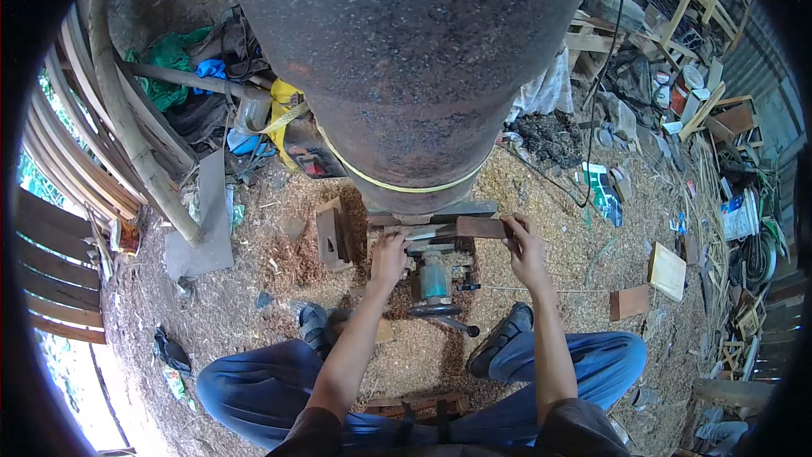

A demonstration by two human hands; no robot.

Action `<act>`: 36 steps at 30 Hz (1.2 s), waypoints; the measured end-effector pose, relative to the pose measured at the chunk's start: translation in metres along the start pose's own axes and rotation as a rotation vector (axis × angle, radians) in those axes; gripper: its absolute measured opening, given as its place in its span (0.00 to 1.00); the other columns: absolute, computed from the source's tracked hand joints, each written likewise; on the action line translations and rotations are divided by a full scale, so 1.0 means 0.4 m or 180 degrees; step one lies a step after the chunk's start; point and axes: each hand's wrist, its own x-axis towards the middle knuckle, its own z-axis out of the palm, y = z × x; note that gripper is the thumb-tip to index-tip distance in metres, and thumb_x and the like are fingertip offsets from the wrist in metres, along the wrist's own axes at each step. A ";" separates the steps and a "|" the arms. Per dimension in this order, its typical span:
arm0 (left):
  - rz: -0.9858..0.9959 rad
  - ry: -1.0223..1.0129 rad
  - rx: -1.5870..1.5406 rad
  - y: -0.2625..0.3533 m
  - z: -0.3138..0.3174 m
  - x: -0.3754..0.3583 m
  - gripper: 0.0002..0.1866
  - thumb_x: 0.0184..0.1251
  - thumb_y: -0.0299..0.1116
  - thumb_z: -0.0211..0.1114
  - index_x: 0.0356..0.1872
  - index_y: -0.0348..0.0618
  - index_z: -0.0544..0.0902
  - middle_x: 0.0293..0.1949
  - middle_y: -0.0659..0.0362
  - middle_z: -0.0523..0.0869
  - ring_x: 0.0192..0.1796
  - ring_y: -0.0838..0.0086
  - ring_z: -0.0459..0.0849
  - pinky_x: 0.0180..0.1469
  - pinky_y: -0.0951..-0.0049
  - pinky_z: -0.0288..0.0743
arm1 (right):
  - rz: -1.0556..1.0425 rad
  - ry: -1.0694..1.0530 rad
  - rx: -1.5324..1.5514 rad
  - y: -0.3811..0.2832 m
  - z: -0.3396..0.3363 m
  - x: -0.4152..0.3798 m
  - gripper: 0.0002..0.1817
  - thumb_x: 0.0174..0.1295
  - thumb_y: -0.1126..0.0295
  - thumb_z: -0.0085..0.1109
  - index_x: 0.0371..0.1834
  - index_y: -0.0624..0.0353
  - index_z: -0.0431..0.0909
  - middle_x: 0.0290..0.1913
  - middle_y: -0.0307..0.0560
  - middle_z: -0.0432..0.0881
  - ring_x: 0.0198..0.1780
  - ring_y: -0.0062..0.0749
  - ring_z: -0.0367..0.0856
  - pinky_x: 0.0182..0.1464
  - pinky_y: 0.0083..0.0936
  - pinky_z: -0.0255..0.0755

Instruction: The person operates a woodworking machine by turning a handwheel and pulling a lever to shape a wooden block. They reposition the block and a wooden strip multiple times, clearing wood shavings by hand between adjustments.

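Observation:
My right hand [524,245] grips the end of a flat brown wooden piece [480,227] that lies across the top of a small machine [434,275] with a blue-green motor body. My left hand [389,254] rests on the machine's left side, fingers curled on its top edge. A large rusty dark metal cylinder [406,59] stands right behind the machine, ringed by a yellow band [406,188]. I sit on the ground with my legs in blue jeans spread to either side and my shoes [501,338] near the machine's base.
Sawdust and shavings cover the ground. A small wooden block [331,235] stands to the left of the machine, and two flat wood pieces [666,271] lie to the right. Bent poles and planks [118,118] lean at the left. Scrap wood and clutter fill the right side.

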 end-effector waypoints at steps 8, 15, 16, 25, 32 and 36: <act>-0.0372 -0.0524 -0.0176 0.008 -0.076 -0.022 0.16 0.69 0.23 0.62 0.57 0.46 0.81 0.47 0.39 0.87 0.49 0.44 0.87 0.49 0.53 0.80 | -0.0236 -0.0051 0.0125 -0.015 0.081 0.018 0.29 0.62 0.89 0.57 0.67 0.56 0.77 0.64 0.60 0.72 0.65 0.56 0.75 0.68 0.40 0.71; -0.0522 -0.0653 -0.0117 0.021 -0.068 -0.036 0.18 0.70 0.23 0.62 0.60 0.48 0.77 0.47 0.37 0.86 0.49 0.42 0.86 0.47 0.50 0.80 | -0.0291 -0.0274 -0.0243 -0.014 0.235 0.062 0.28 0.61 0.85 0.60 0.66 0.55 0.78 0.58 0.61 0.71 0.59 0.59 0.75 0.64 0.44 0.71; -0.0967 -0.0928 -0.0178 0.036 -0.080 -0.029 0.16 0.71 0.23 0.62 0.59 0.43 0.76 0.52 0.38 0.86 0.54 0.43 0.87 0.51 0.54 0.81 | -0.0291 -0.0166 -0.0441 -0.025 0.256 0.062 0.27 0.63 0.85 0.59 0.66 0.55 0.77 0.58 0.61 0.71 0.58 0.59 0.75 0.61 0.44 0.72; -0.0487 0.0097 -0.1525 0.047 -0.037 -0.019 0.26 0.72 0.30 0.67 0.68 0.33 0.72 0.55 0.43 0.87 0.53 0.64 0.88 0.56 0.67 0.80 | -0.0066 0.0194 -0.0086 -0.037 0.293 0.035 0.23 0.66 0.83 0.60 0.65 0.58 0.76 0.53 0.60 0.77 0.53 0.59 0.80 0.56 0.44 0.76; -0.0895 0.0130 -0.1457 0.085 -0.037 -0.008 0.27 0.76 0.36 0.66 0.67 0.26 0.72 0.56 0.44 0.87 0.55 0.65 0.87 0.57 0.68 0.80 | -0.0138 0.0372 -0.0223 -0.040 0.308 0.026 0.23 0.68 0.75 0.62 0.67 0.58 0.74 0.58 0.60 0.76 0.60 0.58 0.78 0.64 0.45 0.73; -0.0879 0.0103 -0.1486 0.010 0.000 -0.027 0.26 0.78 0.37 0.65 0.66 0.27 0.74 0.57 0.43 0.86 0.59 0.65 0.86 0.59 0.67 0.79 | -0.0084 0.0393 -0.0140 -0.031 0.323 0.027 0.24 0.69 0.73 0.61 0.68 0.59 0.73 0.62 0.61 0.75 0.63 0.58 0.75 0.68 0.45 0.69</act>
